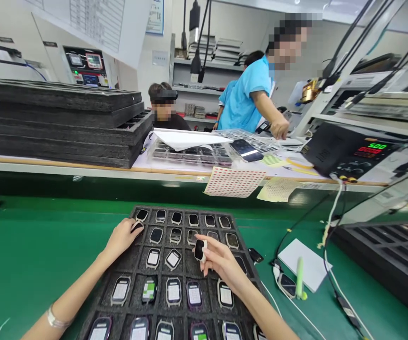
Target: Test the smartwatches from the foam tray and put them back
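Note:
A black foam tray (pixel 186 271) with rows of compartments lies before me, holding many smartwatch bodies without straps. My right hand (pixel 220 257) pinches a pale-framed smartwatch (pixel 200 250) above the tray's third row, its dark screen tilted up. My left hand (pixel 123 238) is at the left edge of the second row. Its fingers are closed on another smartwatch (pixel 138 227), partly covered by them; whether that watch is lifted from its slot I cannot tell. Watches in the back rows show dark screens. Nearer ones, such as a lit smartwatch (pixel 173 291), show white or green screens.
Right of the tray lie a cabled watch (pixel 286 285), a white pad (pixel 305 264) and a light-green stick (pixel 299 276). Another foam tray (pixel 384 264) sits far right. Stacked foam trays (pixel 55 123) and a power supply (pixel 349 151) stand on the shelf. People are beyond it.

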`<state>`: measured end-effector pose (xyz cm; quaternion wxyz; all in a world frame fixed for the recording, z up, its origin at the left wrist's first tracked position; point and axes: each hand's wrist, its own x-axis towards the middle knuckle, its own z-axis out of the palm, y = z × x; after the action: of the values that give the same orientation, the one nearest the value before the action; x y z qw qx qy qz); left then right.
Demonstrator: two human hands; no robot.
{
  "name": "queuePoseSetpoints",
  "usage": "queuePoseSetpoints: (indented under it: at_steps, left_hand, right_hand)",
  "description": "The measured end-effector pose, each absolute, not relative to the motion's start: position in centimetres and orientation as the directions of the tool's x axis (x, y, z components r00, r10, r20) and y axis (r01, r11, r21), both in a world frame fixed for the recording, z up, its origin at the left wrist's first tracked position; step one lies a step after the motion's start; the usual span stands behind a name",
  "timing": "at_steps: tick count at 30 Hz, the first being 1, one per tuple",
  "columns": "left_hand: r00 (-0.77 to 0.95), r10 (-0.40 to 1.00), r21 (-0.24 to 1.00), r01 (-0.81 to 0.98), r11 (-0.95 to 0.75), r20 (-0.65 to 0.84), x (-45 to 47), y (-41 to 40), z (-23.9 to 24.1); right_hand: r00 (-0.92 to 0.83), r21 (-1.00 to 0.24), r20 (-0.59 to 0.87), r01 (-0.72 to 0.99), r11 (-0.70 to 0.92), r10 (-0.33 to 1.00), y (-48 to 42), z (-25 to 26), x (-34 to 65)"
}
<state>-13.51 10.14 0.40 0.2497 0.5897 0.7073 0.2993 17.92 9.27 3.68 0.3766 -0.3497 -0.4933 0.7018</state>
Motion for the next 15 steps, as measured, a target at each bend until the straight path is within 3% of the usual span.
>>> queuePoseSetpoints:
  at_steps: [3,6,9,12,15]
  left_hand:
    - [-0.075,0.997,0.876,0.479,0.055,-0.021,-12.5,9.4,1.4]
    - [0.068,0.993,0.995,0.025,0.096,-0.098,-10.5,8.1,2.7]
    - [0.174,0.965,0.885,-0.393,0.249,-0.195,-8.5,6.9,3.5]
    - [0.139,0.967,0.851,-0.459,0.254,-0.214,-7.2,6.3,3.7]
    - [0.065,0.984,0.914,-0.364,0.178,-0.165,-6.9,6.1,3.3]
  right_hand:
    - [-0.476,-0.952,-0.107,-0.204,-0.228,0.873,9.2,4.5,17.7]
    - [-0.494,-0.942,-0.107,-0.226,-0.246,0.863,9.4,5.4,17.1]
    - [-0.542,-0.928,-0.114,-0.242,-0.284,0.832,9.4,6.1,16.3]
    - [-0.584,-0.913,-0.116,-0.255,-0.317,0.803,9.4,6.2,15.5]
    - [-0.614,-0.898,-0.128,-0.261,-0.354,0.779,9.4,5.6,15.1]
